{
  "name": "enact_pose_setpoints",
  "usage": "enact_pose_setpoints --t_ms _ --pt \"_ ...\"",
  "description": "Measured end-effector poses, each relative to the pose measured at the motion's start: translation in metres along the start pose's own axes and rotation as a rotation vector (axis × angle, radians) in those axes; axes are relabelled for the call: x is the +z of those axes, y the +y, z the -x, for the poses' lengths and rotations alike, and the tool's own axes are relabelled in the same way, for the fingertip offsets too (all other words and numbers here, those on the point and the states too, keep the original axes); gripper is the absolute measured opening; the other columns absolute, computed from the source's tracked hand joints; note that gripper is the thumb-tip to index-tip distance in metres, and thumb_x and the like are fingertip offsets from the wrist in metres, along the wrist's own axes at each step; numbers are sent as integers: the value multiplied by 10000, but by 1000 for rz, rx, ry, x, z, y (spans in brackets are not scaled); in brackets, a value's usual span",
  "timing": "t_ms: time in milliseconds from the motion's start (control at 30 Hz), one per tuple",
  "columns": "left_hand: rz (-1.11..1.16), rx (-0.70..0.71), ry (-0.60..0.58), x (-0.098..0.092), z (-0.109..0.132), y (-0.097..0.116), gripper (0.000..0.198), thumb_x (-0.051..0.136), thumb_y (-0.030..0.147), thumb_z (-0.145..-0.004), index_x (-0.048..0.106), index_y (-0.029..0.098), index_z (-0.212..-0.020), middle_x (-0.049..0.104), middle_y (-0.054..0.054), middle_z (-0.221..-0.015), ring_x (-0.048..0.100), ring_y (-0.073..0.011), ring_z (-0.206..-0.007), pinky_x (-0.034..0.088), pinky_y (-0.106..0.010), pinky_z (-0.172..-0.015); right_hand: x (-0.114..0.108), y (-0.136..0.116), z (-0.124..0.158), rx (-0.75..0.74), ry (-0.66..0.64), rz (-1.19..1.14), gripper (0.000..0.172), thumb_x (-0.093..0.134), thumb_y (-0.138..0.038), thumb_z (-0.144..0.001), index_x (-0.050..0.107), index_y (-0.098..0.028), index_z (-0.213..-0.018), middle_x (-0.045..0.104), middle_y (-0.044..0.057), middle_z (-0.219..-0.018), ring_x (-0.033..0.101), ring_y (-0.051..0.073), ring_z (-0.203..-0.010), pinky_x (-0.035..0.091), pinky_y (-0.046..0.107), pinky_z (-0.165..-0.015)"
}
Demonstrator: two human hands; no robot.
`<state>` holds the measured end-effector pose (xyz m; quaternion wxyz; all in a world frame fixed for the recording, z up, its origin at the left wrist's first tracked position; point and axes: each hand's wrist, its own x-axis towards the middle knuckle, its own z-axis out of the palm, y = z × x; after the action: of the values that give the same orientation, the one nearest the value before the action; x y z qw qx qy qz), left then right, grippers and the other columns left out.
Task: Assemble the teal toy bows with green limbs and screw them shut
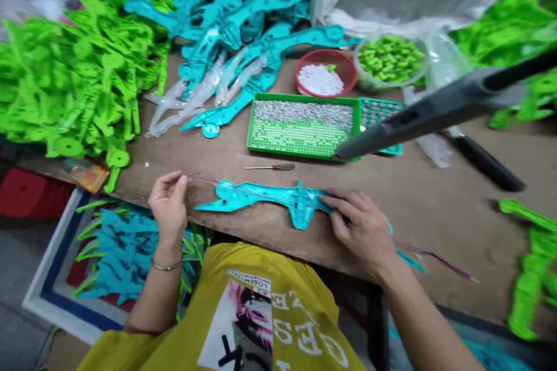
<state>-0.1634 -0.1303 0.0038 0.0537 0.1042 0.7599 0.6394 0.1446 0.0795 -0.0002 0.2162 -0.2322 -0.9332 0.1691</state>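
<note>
A long blue plastic shell half (265,194) lies on the table's near side, its inner side up. Thin wires (204,177) run along it and stick out past both ends. My left hand (169,200) pinches the wires just off the shell's left end. Over the shell's right part lies my right hand (359,223), its fingers curled round the edge and covering that portion. Red and purple wires (448,265) trail out to the right of this hand. A small screwdriver (270,167) with a dark red handle rests just beyond the shell.
Behind stand a green tray (250,133) of screws, a red bowl (300,78) of white pieces and a tub (359,69) of green parts. Green shells (78,75) and blue shells (243,11) are heaped at the back. A grey electric screwdriver (404,122) hangs at right.
</note>
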Motion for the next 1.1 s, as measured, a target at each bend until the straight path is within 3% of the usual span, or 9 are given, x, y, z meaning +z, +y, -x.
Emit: enact_pose_setpoints --t_ms 133,233,400,533,633,733,800,867,1100 --pt "187 -80 -73 7 12 5 293 808 335 -710 663 162 -897 687 -1 -804 670 -98 -731 534 -208 -726 -20 -5 -13 -36 -3 53 228 536 -176 -780 695 -216 -938 710 96 -1095 649 297 -967 507 505 -869" --pt "137 -51 -159 12 20 20 241 810 311 -728 686 164 -872 703 -5 -782 657 -92 -710 522 -185 -689 -29 -43 -45 -81 91 -152 215 561 -170 -785 650 -212 -976 668 115 -1204 615 325 -1131 467 558 -983" --pt "121 -17 -331 13 24 47 161 788 277 -757 696 169 -834 719 -7 -755 663 -101 -690 526 -184 -656 11 -115 -107 -244 28 -388 479 607 -179 -871 510 -192 -1339 649 114 -1302 586 261 -1247 444 509 -1096" --pt "196 -80 -429 12 18 54 180 790 284 -756 683 165 -839 727 -12 -759 665 -99 -681 530 -186 -656 45 -133 -132 -217 -64 -536 179 543 -211 -944 670 -211 -1069 761 41 -942 727 175 -841 586 318 -799" --pt "223 -91 -572 15 6 49 269 789 289 -753 673 162 -958 746 -50 -887 701 -146 -795 563 -240 -732 44 -126 -137 -119 -100 -576 185 521 -232 -957 703 -208 -940 748 22 -820 709 147 -720 550 242 -664" --pt "-26 127 -648 18 -20 41 223 666 294 -864 657 169 -1048 734 -71 -982 703 -169 -868 568 -276 -766 35 -110 -134 3 -154 -530 224 521 -320 -950 711 -214 -896 754 28 -837 712 165 -736 542 241 -665" --pt "-361 332 -552 15 -43 36 139 590 260 -911 662 188 -1006 720 -50 -955 684 -155 -857 549 -266 -773 33 -97 -128 115 -191 -485 271 530 -407 -929 707 -211 -868 753 30 -803 700 173 -668 531 241 -599" --pt "-566 384 -410 5 -66 30 96 580 213 -902 655 198 -960 698 -43 -936 661 -165 -864 527 -287 -815 35 -83 -119 193 -213 -456 326 532 -482 -903 706 -209 -865 749 26 -762 682 169 -593 518 235 -537" --pt "-985 124 246 -72 -101 -4 204 505 190 -891 544 121 -1079 555 -200 -1146 479 -374 -1198 361 -585 -1007 34 -59 -100 322 -142 -373 387 563 -587 -821 717 -237 -885 787 14 -872 749 184 -737 562 183 -630"
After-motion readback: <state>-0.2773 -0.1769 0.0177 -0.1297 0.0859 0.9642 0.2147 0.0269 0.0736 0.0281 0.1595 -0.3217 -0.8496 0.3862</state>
